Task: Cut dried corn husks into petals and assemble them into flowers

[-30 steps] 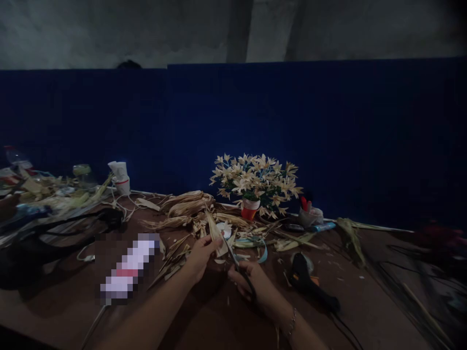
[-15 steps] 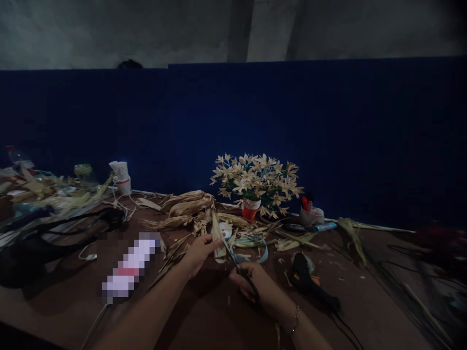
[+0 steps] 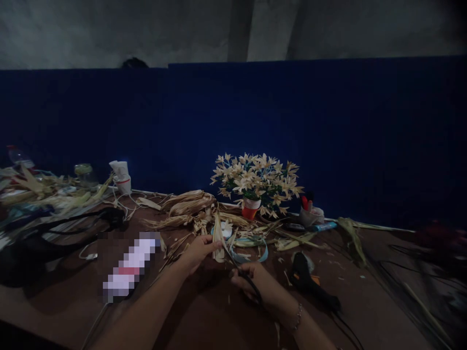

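Note:
My left hand (image 3: pixel 200 250) pinches a pale strip of dried corn husk (image 3: pixel 217 233) between thumb and fingers, its pointed end upward. In my right hand (image 3: pixel 251 279) is a pair of scissors (image 3: pixel 251 287) with dark handles. The blades point up and left, close beside the husk's lower right edge; whether they touch it I cannot tell. Behind the hands lie a light blue ring of ribbon or tape (image 3: pixel 264 250) and a small white round item (image 3: pixel 226 229). Beyond stands a bunch of husk flowers (image 3: pixel 255 177) in a red and white cup (image 3: pixel 251 209).
A bundle of dried husks (image 3: pixel 189 201) lies at the back. To the right rests a black glue gun (image 3: pixel 310 282) with its cord. A blurred-out oblong (image 3: pixel 129 267) and a black bag (image 3: pixel 32 257) are at left. A blue partition (image 3: pixel 146 121) rises behind the table.
The scissors and my right hand have shifted very slightly, the blades drawing a little back from the husk. My left hand holds the husk in nearly the same place.

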A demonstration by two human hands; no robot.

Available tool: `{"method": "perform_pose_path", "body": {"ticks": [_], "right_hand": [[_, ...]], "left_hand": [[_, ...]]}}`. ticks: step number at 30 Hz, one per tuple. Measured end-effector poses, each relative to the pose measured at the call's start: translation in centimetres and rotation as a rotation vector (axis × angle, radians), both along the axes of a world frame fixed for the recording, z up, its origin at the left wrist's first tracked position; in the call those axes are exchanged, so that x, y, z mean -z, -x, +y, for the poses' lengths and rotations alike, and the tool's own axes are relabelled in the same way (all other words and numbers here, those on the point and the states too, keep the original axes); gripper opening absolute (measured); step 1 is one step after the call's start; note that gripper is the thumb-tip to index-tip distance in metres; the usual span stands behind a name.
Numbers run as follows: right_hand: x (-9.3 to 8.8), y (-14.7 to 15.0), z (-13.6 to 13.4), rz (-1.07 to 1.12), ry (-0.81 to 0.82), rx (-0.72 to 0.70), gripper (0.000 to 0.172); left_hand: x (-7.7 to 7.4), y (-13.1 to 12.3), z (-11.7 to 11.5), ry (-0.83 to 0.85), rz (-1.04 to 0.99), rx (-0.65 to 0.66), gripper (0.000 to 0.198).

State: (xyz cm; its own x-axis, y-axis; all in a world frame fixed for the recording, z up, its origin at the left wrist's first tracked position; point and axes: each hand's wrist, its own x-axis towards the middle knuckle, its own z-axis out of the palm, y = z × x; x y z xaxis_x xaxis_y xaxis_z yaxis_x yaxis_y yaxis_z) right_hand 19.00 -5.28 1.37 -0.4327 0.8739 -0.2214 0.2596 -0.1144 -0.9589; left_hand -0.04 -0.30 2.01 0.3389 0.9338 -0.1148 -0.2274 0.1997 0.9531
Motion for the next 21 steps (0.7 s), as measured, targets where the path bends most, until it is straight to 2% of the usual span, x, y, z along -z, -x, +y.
{"method": "perform_pose_path", "body": {"ticks": [4, 10, 15, 21], "right_hand": [[0.16, -0.13, 0.08, -0.007, -0.007, 0.005, 0.031], [0.19, -0.31, 0.11, -0.033, 0.020, 0.005, 0.031], [0.31, -0.38, 0.20, 0.020, 0.052, -0.036, 0.031], [0.06, -0.24, 0.11, -0.019, 0.045, -0.073, 0.033]], "left_hand": [[-0.11, 0.04, -0.10, -0.019, 0.014, 0.001, 0.043], [0.09, -0.07, 0.09, -0.081, 0.039, -0.071, 0.038], [0.24, -0.38, 0.35, -0.088, -0.003, -0.198, 0.037], [0.01, -0.53, 0.17, -0.104, 0.036, -0.304, 0.038]]}}
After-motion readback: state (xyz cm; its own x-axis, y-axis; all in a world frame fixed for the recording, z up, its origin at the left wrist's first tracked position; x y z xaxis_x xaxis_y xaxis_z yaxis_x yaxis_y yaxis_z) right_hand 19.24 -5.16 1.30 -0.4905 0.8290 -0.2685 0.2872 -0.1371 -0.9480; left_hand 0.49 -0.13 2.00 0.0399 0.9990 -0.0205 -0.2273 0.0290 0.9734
